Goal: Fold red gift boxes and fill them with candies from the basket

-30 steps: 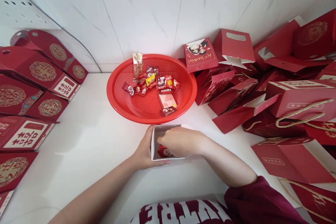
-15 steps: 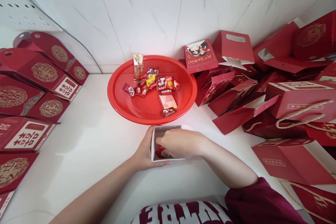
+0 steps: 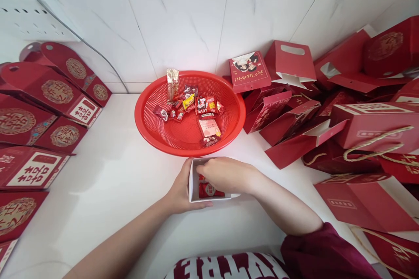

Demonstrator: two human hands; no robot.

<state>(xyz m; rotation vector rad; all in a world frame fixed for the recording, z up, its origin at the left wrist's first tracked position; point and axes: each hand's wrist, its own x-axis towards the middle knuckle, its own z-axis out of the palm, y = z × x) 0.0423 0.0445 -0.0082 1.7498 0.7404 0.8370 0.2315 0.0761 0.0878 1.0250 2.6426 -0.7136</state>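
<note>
Just in front of a red plastic basket (image 3: 140, 117), an open box (image 3: 194, 187) with white walls stands on the white table. My left hand (image 3: 181, 192) is wrapped round the box's left side and near edge. My right hand (image 3: 227, 175) reaches into the box from the right, fingers bent down; its fingertips are hidden inside, so what they hold cannot be made out. Red wrapped candies (image 3: 209, 190) lie in the box beneath my right hand. In the basket are several wrapped candies (image 3: 205, 105), a gold stick packet (image 3: 172, 86) and a pink packet (image 3: 208, 127).
Red gift boxes (image 3: 55, 91) stand in rows at the left. Many red boxes and bags (image 3: 369, 202), some with rope handles, are heaped at the right. A tiled wall (image 3: 183, 17) rises behind the basket, with a grey cable (image 3: 81, 39) on it at the left.
My right hand has shifted slightly toward the far side inside the box, and more of the red candies near the box's front edge shows. My left hand keeps its hold.
</note>
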